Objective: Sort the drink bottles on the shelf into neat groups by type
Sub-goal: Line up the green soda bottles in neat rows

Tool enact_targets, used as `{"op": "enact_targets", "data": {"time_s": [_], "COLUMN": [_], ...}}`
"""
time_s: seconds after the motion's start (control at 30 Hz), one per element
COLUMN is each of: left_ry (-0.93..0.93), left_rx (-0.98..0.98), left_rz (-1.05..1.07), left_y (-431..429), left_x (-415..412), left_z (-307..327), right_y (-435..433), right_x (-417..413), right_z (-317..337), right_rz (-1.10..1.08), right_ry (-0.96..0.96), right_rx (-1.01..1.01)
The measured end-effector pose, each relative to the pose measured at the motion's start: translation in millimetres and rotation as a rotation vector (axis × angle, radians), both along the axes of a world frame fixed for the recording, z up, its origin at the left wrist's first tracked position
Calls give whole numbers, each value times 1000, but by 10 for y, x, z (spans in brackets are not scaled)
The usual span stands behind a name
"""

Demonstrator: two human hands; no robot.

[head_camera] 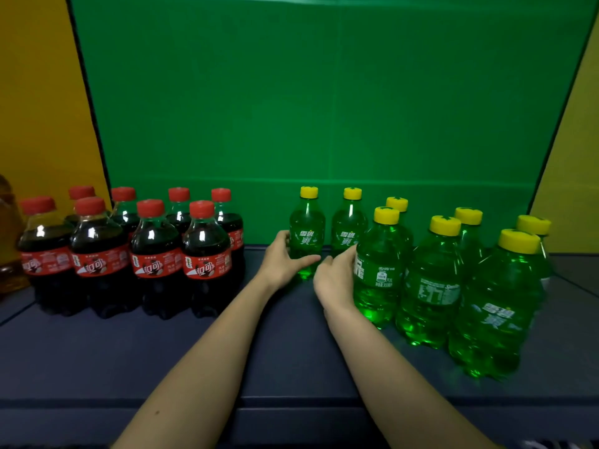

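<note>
Several dark cola bottles (155, 257) with red caps and red labels stand grouped in two rows on the left of the dark shelf (129, 351). Several green bottles (431, 283) with yellow caps stand on the right. My left hand (282, 259) grips the leftmost green bottle (306, 228) at the back, thumb across its front. My right hand (335, 277) curls around the second back green bottle (348, 228), next to a nearer green bottle (377, 270); its fingers are partly hidden.
A green panel (324, 92) forms the back wall, with yellow side walls (39, 92) left and right. An amber bottle (8, 241) shows at the far left edge. The shelf's front edge (291, 403) runs below my forearms.
</note>
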State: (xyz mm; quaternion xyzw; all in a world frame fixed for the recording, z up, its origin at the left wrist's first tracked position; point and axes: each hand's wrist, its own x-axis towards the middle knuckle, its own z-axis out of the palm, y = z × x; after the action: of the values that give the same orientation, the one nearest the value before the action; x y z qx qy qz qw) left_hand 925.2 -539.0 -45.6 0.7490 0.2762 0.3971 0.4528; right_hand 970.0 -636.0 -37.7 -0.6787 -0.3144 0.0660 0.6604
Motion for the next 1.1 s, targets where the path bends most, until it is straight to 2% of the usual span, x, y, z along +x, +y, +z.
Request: {"op": "enact_targets", "data": {"time_s": [0.27,0.53,0.8,0.93,1.03,1.1], "left_ry": [-32,-47,-28,83,208,190], "left_rx": [11,41,64,117,167,213], "left_rz": [94,103,118,148,170,172], "left_y": [101,94,37,-57,-191,-349], "left_x": [11,-24,-115,-124,-149,-208], "left_z": [-47,-77,-69,-42,-3,56], "right_y": [94,263,233,158,-86,-380], "right_x": [195,203,201,125,18,-69], "right_z": [28,-110,-141,-76,-11,-2], "right_rz": [-76,-128,-65,-9,138,257], "right_ry": [52,-90,-106,-90,-82,-109], "right_rx": [-123,-158,-217,-218,-205,-193]}}
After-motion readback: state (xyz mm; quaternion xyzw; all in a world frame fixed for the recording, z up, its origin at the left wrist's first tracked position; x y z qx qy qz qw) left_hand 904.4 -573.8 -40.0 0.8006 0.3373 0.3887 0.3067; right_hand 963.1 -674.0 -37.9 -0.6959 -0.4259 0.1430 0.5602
